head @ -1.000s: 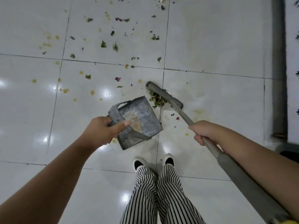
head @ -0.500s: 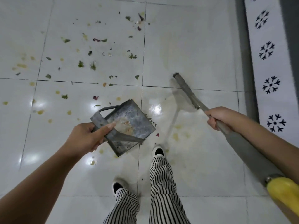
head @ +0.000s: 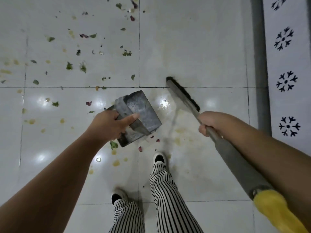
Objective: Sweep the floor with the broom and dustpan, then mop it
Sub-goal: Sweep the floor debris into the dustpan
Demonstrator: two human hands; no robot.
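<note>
On the white tiled floor (head: 193,47), seen from the head camera, the dustpan (head: 141,113) is a grey metal box with dull, scratched sides and a flat strap handle across it; it is tilted. The left hand (head: 109,125) grips this handle with curled fingers, the thumb lying straight along the strap, and the pan sits at about 1 o'clock from the hand. The broom (head: 183,95) has a narrow grey head with dark bristles, a thin metal shaft, then a thicker grey sleeve and a yellow end. The right hand (head: 210,121) is closed around the thin shaft, and the head lies at about 11 o'clock from this hand, touching the floor near a tile joint. Dustpan and broom head are near but apart, the broom at 2 o'clock from the pan. Green and reddish leaf scraps (head: 75,64) lie scattered at 10 o'clock from the pan, and a few small ones just below it. Two legs in striped trousers (head: 166,190) stand at the bottom.
</note>
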